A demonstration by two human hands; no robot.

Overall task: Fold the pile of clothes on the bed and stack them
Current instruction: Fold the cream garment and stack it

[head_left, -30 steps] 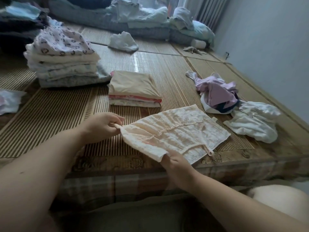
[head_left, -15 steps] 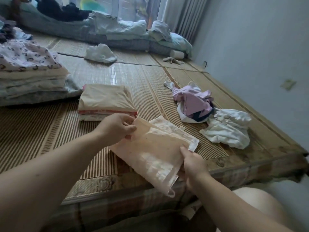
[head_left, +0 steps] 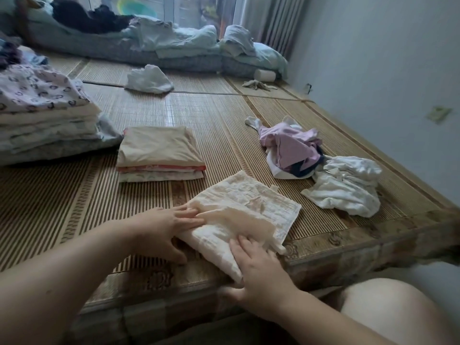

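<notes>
Two stacks of folded clothes stand on the mat (head_left: 74,210): a big stack (head_left: 47,120) at the far left, with a patterned piece on top, and a small stack (head_left: 159,155) in the middle, where we count three or four layers, beige on top and a red edge under it. We judge the task to be more than half done.

One cream garment (head_left: 249,212) lies folded near the front edge of the bed, just in front of the small stack, and we work on it now. Our left hand (head_left: 164,230) lies flat, fingers spread, pressing its left edge. Our right hand (head_left: 261,267) presses flat on its near corner, and the thumb seems to go under the cloth; we cannot tell if it really pinches it. We think this piece needs only smoothing, perhaps one more fold, and then it goes on the small stack.

Three loose heaps remain unfolded: a lilac heap (head_left: 291,148) and a white heap (head_left: 348,190) at the right, touching each other, and a white piece (head_left: 149,79) far away in the middle. A small rag (head_left: 258,84) lies near the far bedding (head_left: 174,46); whether it belongs to the task, we cannot say.
</notes>
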